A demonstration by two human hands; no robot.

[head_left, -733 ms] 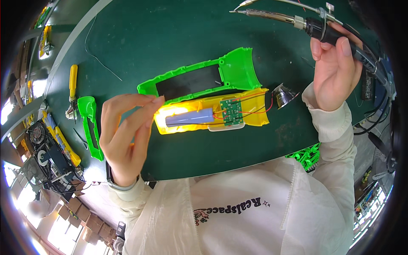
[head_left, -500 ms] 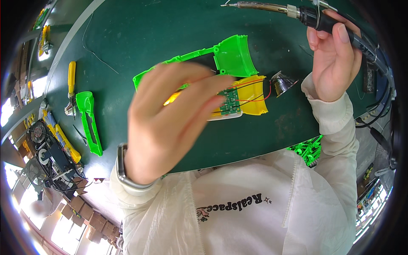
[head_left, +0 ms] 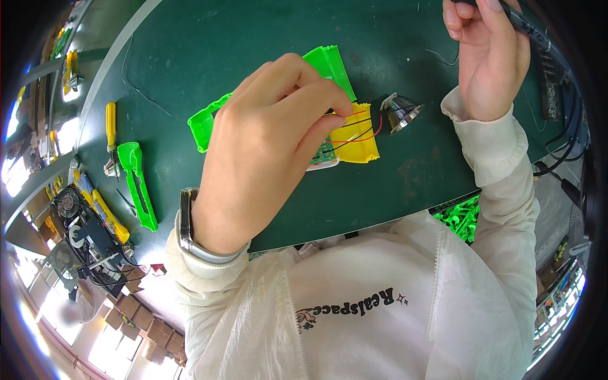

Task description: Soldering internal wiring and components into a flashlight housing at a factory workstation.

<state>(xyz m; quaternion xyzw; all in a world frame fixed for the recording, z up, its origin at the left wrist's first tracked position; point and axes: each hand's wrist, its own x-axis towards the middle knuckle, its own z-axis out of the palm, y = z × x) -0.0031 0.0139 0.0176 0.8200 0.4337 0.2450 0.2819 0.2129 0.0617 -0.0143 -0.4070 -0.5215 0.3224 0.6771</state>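
Observation:
My left hand [head_left: 266, 139] is over the yellow housing [head_left: 358, 149], thumb and forefinger pinched together. Thin red and black wires pass by the fingertips; what the pinch holds is too small to make out. Partly showing below the fingers is a green circuit board [head_left: 324, 154] in the housing. A red wire loops toward the silvery cone-shaped reflector [head_left: 400, 111] on the right. Behind my left hand lies a green plastic shell [head_left: 332, 68], its middle hidden. My right hand [head_left: 491, 63] is raised at the upper right, closed around the soldering iron [head_left: 529, 28], whose tip is out of view.
On the left of the dark green table [head_left: 373, 199] lie a yellow-handled tool [head_left: 111, 126] and a green plastic piece [head_left: 136, 183]. Green parts [head_left: 461, 218] fill a container below the front edge. Cables [head_left: 567, 145] hang at the right.
My right hand has moved up, taking the soldering iron's tip out of the picture. My left hand's fingers have come together over the housing. The view has shifted slightly.

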